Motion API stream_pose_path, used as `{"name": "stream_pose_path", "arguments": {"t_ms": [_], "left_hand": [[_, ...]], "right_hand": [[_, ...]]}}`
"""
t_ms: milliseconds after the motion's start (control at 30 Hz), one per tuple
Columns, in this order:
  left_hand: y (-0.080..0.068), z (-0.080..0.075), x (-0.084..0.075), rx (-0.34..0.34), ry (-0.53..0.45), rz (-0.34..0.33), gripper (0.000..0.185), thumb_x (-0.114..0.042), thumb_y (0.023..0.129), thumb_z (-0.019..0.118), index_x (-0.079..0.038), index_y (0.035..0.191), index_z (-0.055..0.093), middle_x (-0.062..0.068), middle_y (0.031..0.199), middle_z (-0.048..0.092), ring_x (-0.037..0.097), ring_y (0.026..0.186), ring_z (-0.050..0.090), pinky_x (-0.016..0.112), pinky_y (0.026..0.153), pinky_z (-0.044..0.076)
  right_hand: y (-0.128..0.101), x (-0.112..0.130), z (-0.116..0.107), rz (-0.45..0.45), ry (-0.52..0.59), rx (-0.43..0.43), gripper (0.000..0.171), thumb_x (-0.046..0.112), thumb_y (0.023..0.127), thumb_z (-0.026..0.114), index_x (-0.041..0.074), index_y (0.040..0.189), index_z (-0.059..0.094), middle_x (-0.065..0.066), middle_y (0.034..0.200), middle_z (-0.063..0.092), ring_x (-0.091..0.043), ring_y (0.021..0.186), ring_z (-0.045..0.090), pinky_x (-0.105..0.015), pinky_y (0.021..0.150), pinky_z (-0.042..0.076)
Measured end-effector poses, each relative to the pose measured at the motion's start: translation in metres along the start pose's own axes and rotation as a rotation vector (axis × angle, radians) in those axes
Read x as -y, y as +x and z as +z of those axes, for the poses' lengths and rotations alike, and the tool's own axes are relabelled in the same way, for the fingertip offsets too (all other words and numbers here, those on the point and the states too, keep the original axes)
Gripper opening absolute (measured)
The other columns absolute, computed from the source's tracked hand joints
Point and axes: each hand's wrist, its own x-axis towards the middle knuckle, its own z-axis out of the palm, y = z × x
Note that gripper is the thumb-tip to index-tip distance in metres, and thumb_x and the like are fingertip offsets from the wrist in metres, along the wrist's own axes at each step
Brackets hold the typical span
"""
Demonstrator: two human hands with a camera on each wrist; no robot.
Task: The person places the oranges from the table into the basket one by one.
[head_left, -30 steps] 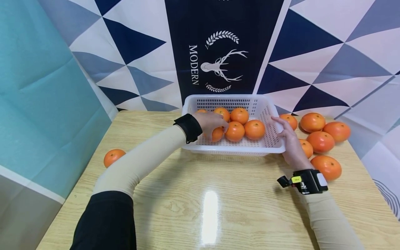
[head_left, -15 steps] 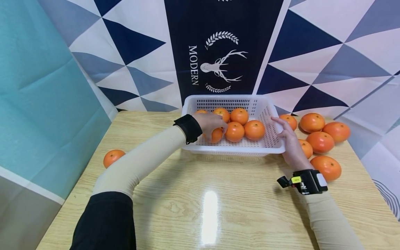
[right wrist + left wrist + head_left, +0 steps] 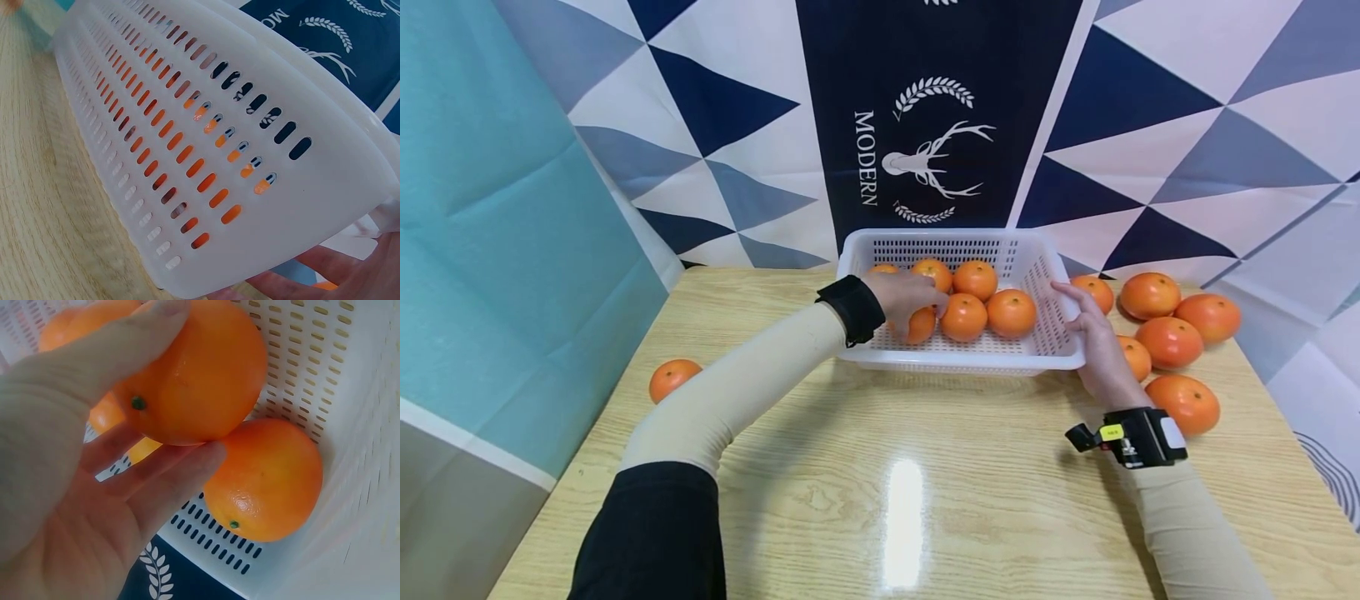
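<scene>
Holding one orange (image 3: 197,372) inside the white slotted basket (image 3: 958,360): risk entry.

I log my left hand (image 3: 908,293) curled round that orange, thumb over the top, fingers under it; a second orange (image 3: 265,481) sits just beyond my fingertips. My right hand (image 3: 1093,337) lies with straight fingers against the basket's right wall. Likely faults: the fruit slipping and rolling among its neighbours, or the basket sliding under the push.
</scene>
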Motion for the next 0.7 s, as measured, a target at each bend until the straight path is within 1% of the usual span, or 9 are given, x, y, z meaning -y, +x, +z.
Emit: {"name": "stream_pose_path", "arguments": {"t_ms": [100, 200, 267, 367, 467, 567, 700], "left_hand": [[-0.001, 0.000, 0.000, -0.016, 0.016, 0.007, 0.064, -0.003, 0.089, 0.092, -0.019, 0.145, 0.064, 0.008, 0.142, 0.063, 0.028, 0.128, 0.055, 0.044, 0.118, 0.048], [-0.004, -0.004, -0.001, -0.032, 0.018, 0.014, 0.062, -0.002, 0.090, 0.091, -0.017, 0.144, 0.065, 0.009, 0.141, 0.062, 0.029, 0.123, 0.056, 0.043, 0.111, 0.052], [-0.006, -0.006, -0.001, -0.041, -0.002, 0.015, 0.060, -0.003, 0.091, 0.091, -0.016, 0.143, 0.065, 0.009, 0.141, 0.062, 0.028, 0.122, 0.056, 0.040, 0.109, 0.053], [-0.011, -0.011, -0.001, -0.070, -0.050, 0.010, 0.057, -0.004, 0.092, 0.091, -0.016, 0.143, 0.067, 0.007, 0.142, 0.062, 0.028, 0.124, 0.057, 0.038, 0.111, 0.053], [-0.016, -0.015, -0.001, -0.098, -0.080, 0.004, 0.055, -0.006, 0.094, 0.090, -0.016, 0.143, 0.069, 0.006, 0.145, 0.062, 0.027, 0.128, 0.056, 0.037, 0.116, 0.052], [-0.019, -0.018, -0.001, -0.106, -0.079, 0.005, 0.051, -0.010, 0.097, 0.088, -0.017, 0.144, 0.070, 0.005, 0.148, 0.062, 0.026, 0.132, 0.055, 0.038, 0.121, 0.050], [-0.018, -0.019, 0.000, -0.113, -0.051, 0.027, 0.044, -0.017, 0.100, 0.086, -0.017, 0.142, 0.070, 0.004, 0.145, 0.065, 0.025, 0.130, 0.056, 0.038, 0.121, 0.050]], "right_hand": [[0.000, 0.000, 0.001, 0.002, -0.001, -0.004, 0.075, 0.009, 0.110, 0.020, 0.041, 0.177, 0.026, 0.003, 0.193, -0.010, -0.036, 0.165, 0.021, -0.019, 0.095, 0.062], [0.000, 0.000, 0.000, 0.017, -0.012, -0.001, 0.075, 0.011, 0.110, 0.019, 0.042, 0.178, 0.024, 0.003, 0.193, -0.011, -0.038, 0.165, 0.021, -0.020, 0.095, 0.062], [0.000, 0.000, 0.000, 0.030, -0.018, 0.003, 0.075, 0.012, 0.110, 0.019, 0.044, 0.178, 0.023, 0.003, 0.193, -0.012, -0.040, 0.164, 0.021, -0.021, 0.095, 0.063], [0.000, 0.001, 0.000, 0.035, -0.021, 0.002, 0.074, 0.013, 0.111, 0.020, 0.045, 0.177, 0.023, 0.002, 0.193, -0.013, -0.042, 0.163, 0.022, -0.022, 0.093, 0.063], [-0.001, 0.002, 0.000, 0.027, -0.017, -0.001, 0.073, 0.012, 0.111, 0.020, 0.045, 0.176, 0.024, 0.001, 0.193, -0.012, -0.043, 0.162, 0.023, -0.022, 0.092, 0.064], [-0.001, 0.002, -0.001, 0.023, -0.019, 0.005, 0.073, 0.012, 0.111, 0.020, 0.045, 0.176, 0.024, 0.001, 0.193, -0.012, -0.042, 0.161, 0.025, -0.023, 0.092, 0.064], [-0.001, 0.002, 0.000, 0.020, -0.006, 0.016, 0.074, 0.011, 0.111, 0.020, 0.045, 0.177, 0.024, 0.002, 0.193, -0.011, -0.040, 0.161, 0.026, -0.023, 0.094, 0.064]]}}
